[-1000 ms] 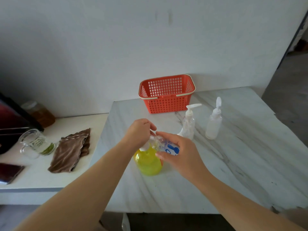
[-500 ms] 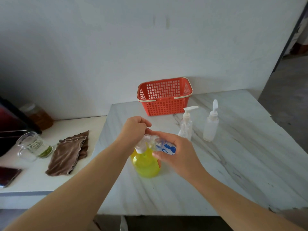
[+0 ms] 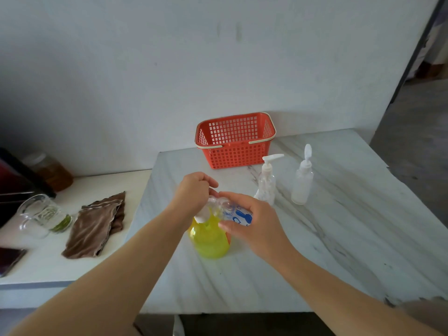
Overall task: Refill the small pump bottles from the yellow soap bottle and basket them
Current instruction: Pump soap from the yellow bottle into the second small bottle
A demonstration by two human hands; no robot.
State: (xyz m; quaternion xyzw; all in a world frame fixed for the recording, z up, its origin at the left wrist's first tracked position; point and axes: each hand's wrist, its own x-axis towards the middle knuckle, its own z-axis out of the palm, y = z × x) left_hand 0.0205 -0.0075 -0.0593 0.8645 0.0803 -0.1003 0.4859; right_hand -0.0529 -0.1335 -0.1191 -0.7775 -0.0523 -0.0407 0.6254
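Note:
The yellow soap bottle point(image 3: 209, 238) stands on the marble table point(image 3: 315, 251) near its front left. My left hand point(image 3: 192, 196) sits curled over the bottle's white pump top. My right hand point(image 3: 249, 220) holds a small clear bottle with a blue label point(image 3: 236, 213), tilted on its side with its mouth at the yellow bottle's spout. Two more small pump bottles stand upright behind: a clear one point(image 3: 266, 184) and a cloudy white one point(image 3: 302, 183). The red basket point(image 3: 236, 139) sits at the back against the wall, nothing visible in it.
A lower white counter point(image 3: 72, 263) adjoins the table on the left, carrying a folded brown cloth point(image 3: 95, 225), a glass jug point(image 3: 42, 215), an amber jar point(image 3: 52, 172) and a dark phone point(image 3: 9, 259). Bare floor lies beyond the table's right edge.
Both hands keep their hold at the yellow bottle's pump; only the camera has tilted, shifting the scene slightly down in view.

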